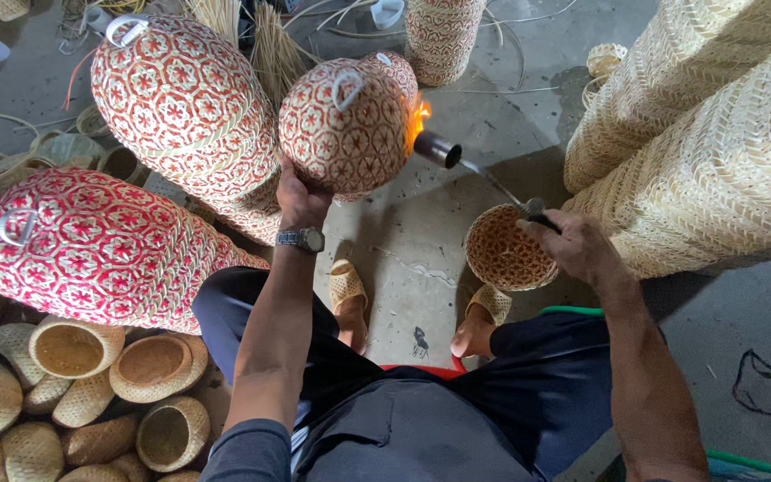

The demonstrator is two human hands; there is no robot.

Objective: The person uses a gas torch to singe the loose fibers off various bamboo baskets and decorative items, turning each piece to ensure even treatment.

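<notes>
My left hand (301,198), a watch on its wrist, holds up a round woven basket (347,125) with a red and cream star pattern and a white ring on top. My right hand (575,245) grips the handle of a gas torch (484,174). The torch's dark nozzle points at the basket's right side, and an orange flame (419,116) licks the weave there. A small woven bowl (505,250) lies on the floor just below my right hand.
Larger red patterned baskets (185,103) (91,250) crowd the left. Small plain woven cups (149,366) pile at the lower left. Tall pale woven cylinders (716,134) stand at right. My sandalled feet (350,299) rest on the concrete floor (421,232).
</notes>
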